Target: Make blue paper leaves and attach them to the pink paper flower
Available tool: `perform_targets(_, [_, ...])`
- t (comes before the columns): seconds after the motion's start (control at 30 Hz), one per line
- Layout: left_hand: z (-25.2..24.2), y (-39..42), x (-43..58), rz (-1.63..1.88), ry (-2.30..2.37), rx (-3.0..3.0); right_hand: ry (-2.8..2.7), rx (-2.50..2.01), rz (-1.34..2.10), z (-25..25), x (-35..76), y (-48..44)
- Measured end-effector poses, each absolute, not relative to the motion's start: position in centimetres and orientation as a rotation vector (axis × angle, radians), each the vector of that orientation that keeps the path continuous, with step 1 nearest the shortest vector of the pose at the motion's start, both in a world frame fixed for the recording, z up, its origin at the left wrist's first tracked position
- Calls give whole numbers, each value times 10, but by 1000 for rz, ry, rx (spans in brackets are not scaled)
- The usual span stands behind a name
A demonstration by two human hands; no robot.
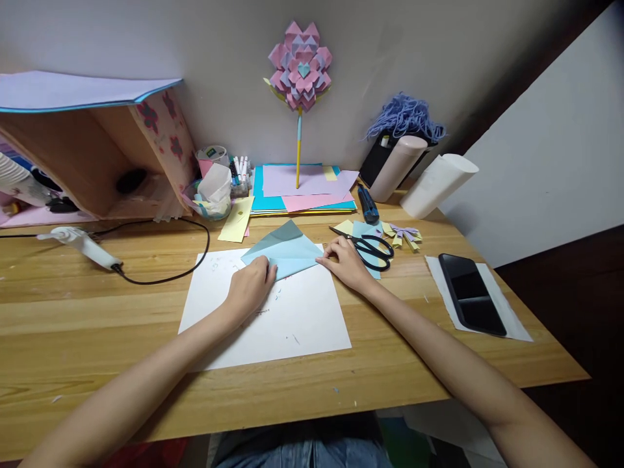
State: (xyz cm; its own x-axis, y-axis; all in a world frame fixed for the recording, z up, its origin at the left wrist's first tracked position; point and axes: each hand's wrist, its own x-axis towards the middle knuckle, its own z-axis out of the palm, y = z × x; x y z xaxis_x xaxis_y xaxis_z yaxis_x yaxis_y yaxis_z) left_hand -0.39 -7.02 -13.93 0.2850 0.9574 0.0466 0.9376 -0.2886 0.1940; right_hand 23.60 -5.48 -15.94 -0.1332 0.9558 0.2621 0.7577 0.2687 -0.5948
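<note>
A light blue sheet of paper (287, 250), creased and partly folded, lies over the upper part of a white sheet (292, 325). My left hand (251, 286) is closed on the blue paper's lower left edge, thumb and fingers pressing it. At the right corner of the same paper, my right hand (344, 260) pinches the tip between thumb and fingers. Black-handled scissors (373, 252) rest just beyond the right hand, on blue and yellow paper pieces. Small scraps and marks dot the white sheet.
A white glue gun (88, 247) with a black cord lies left. Behind are a cardboard box (160, 149), a paper flower (301, 68) on a stem, stacked coloured paper (273, 188) and a utility knife (367, 205). A phone (472, 296) and paper roll (436, 185) are right.
</note>
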Motion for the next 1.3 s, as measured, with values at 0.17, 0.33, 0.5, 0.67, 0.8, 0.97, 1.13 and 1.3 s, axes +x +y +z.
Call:
perform_targets(0.17, [-138,-68,-5,171,1785,2460,-1949,-1553,404,-161,237,-53])
perform_targets(0.33, [-138,-67,-5,141,1799,2464,-1928,-1556,370,-162,237,-53])
perform_targets(0.5, [-137,-67,-5,138,1800,2438,-1870,-1632,405,-161,235,-54])
perform_targets(0.67, [-136,-68,-4,158,1807,2408,-1810,-1684,393,-160,237,-55])
perform_targets(0.8, [-136,-69,-4,159,1830,2405,-1783,-1709,395,-159,239,-57])
perform_targets(0.97, [-139,-69,-6,245,1843,2393,-1776,-1726,384,-158,240,-59])
perform_targets(1.13, [-141,-65,-8,537,1675,2490,-1792,-1690,354,-159,242,-61])
perform_targets(1.3, [-142,-61,-6,460,1258,2847,-1962,-1525,230,-155,237,-64])
